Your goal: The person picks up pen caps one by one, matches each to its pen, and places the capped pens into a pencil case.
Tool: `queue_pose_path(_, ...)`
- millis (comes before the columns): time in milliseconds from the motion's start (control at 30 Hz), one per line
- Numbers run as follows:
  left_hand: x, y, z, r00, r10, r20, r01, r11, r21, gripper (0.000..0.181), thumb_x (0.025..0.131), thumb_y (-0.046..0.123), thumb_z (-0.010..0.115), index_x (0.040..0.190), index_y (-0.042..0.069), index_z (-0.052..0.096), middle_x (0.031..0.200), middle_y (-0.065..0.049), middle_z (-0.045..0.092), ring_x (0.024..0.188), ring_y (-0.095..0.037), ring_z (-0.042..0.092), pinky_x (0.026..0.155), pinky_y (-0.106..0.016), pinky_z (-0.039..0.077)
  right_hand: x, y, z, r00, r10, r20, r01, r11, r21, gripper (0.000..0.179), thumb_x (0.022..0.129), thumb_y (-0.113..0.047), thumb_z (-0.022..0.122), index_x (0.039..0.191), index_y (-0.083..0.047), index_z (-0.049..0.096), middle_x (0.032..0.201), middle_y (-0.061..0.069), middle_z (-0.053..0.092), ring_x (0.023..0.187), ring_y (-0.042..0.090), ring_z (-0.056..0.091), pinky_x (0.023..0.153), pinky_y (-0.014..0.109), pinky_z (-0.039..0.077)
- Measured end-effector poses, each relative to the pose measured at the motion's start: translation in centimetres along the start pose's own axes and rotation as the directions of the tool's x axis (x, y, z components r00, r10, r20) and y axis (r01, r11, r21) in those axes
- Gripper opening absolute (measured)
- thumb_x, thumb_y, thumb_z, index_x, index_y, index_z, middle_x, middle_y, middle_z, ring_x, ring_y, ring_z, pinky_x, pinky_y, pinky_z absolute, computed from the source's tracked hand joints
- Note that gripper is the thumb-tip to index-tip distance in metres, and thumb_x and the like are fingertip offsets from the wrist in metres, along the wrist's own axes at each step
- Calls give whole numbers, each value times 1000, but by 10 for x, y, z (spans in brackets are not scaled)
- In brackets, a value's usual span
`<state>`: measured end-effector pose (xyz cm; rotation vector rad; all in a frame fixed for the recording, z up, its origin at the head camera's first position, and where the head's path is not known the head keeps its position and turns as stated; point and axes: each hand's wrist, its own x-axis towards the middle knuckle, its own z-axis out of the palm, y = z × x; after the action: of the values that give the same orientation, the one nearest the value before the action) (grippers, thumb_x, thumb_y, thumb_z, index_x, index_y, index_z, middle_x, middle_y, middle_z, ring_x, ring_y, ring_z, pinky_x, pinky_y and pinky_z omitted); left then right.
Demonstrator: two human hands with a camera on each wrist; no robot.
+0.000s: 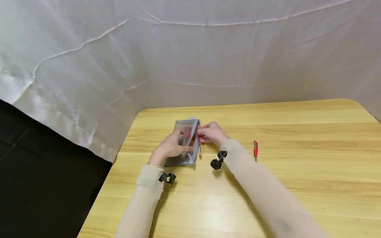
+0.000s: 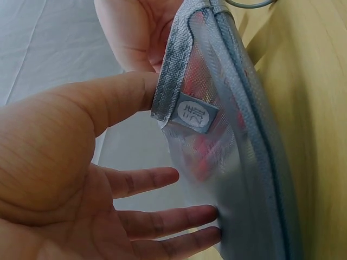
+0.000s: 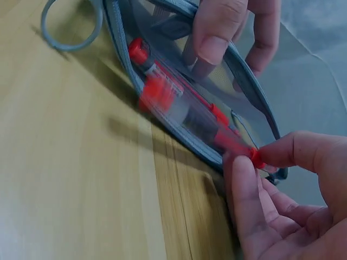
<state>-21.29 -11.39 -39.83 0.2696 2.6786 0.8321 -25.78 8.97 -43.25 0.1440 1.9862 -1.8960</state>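
A grey mesh pencil case (image 1: 175, 160) lies on the table with its zipped mouth spread apart, facing right. My left hand (image 1: 171, 145) holds its upper rim, the thumb hooked over the edge and the other fingers spread along the mesh. At the mouth, my right hand (image 1: 212, 133) pinches a red-capped pen (image 3: 162, 95) near one end between thumb and fingers. This pen slants along the opening, blurred in the right wrist view. Another red pen (image 3: 138, 51) shows inside the case, and more red shapes show through the mesh.
To the right on the wooden table (image 1: 297, 148) lies a separate red pen (image 1: 255, 149), partly hidden by the right sleeve. A grey loop (image 3: 70, 27) hangs from the case's end. Pale cloth (image 1: 208, 59) hangs behind the table.
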Motion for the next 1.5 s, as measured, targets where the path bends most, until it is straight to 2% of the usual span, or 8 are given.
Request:
queue_pose_path(200, 0, -1, 0, 1000, 9, 1, -9, 1000, -3, 80, 94, 36, 82, 157, 7, 43, 159, -22, 54, 150, -41, 49, 123, -61, 41, 1, -3, 12, 999, 14, -49, -16, 999, -34, 25, 98, -4, 69, 119, 10, 69, 75, 5, 71, 54, 7, 63, 54, 16, 55)
queue_pose_path(400, 1, -1, 0, 1000, 4, 1, -4, 1000, 10, 81, 94, 38, 82, 158, 8, 42, 158, -22, 54, 149, -40, 50, 122, -61, 42, 4, -5, 17, 995, 31, -93, -39, 996, -84, 11, 97, -2, 70, 106, 4, 69, 72, 6, 71, 52, 7, 63, 54, 17, 56)
queue_pose_path(500, 2, -2, 0, 1000, 2, 0, -2, 1000, 13, 80, 95, 37, 81, 158, 7, 42, 159, -22, 54, 149, -41, 50, 122, -61, 42, 7, -6, 19, 993, 17, -120, -36, 987, -157, 5, 95, 0, 72, 96, 2, 68, 70, 5, 69, 51, 8, 62, 56, 20, 58)
queue_pose_path(667, 2, -1, 1, 1000, -3, 3, 3, 1000, 12, 81, 95, 36, 82, 158, 6, 41, 159, -22, 54, 149, -41, 50, 123, -61, 41, 12, -6, 21, 988, -11, -155, -38, 951, -306, 11, 93, 0, 74, 89, -3, 64, 74, 5, 67, 56, 11, 66, 63, 25, 63)
queue_pose_path(867, 2, -1, 1, 1000, 0, 0, 0, 1000, 20, 80, 95, 36, 82, 158, 6, 41, 158, -22, 55, 148, -39, 51, 122, -60, 42, 15, -5, 21, 986, -31, -162, -32, 928, -372, 7, 93, -1, 75, 89, -2, 69, 88, 11, 75, 64, 14, 71, 63, 26, 62)
queue_pose_path(1133, 0, -3, -1, 1000, 9, -1, -9, 1000, 30, 77, 94, 37, 82, 155, 7, 44, 156, -22, 56, 147, -39, 52, 122, -60, 43, 17, -7, 24, 987, -27, -160, -33, 933, -358, 8, 93, 3, 75, 97, 1, 69, 89, 14, 74, 57, 12, 69, 61, 26, 63)
queue_pose_path(1367, 1, -3, -1, 1000, 31, -2, -31, 999, 44, 71, 94, 38, 82, 147, 7, 48, 134, -16, 66, 124, -33, 61, 109, -53, 52, 16, -6, 31, 990, -19, -142, -19, 964, -265, 14, 89, 13, 70, 86, 1, 62, 85, 18, 71, 60, 19, 74, 69, 32, 67)
queue_pose_path(1500, 1, -2, 0, 999, 40, 1, -40, 998, 39, 70, 94, 37, 82, 147, 7, 48, 131, -15, 66, 122, -33, 62, 107, -51, 52, 15, -5, 31, 991, -12, -131, -23, 965, -263, 14, 90, 12, 70, 86, 1, 62, 87, 19, 72, 58, 17, 72, 68, 30, 66)
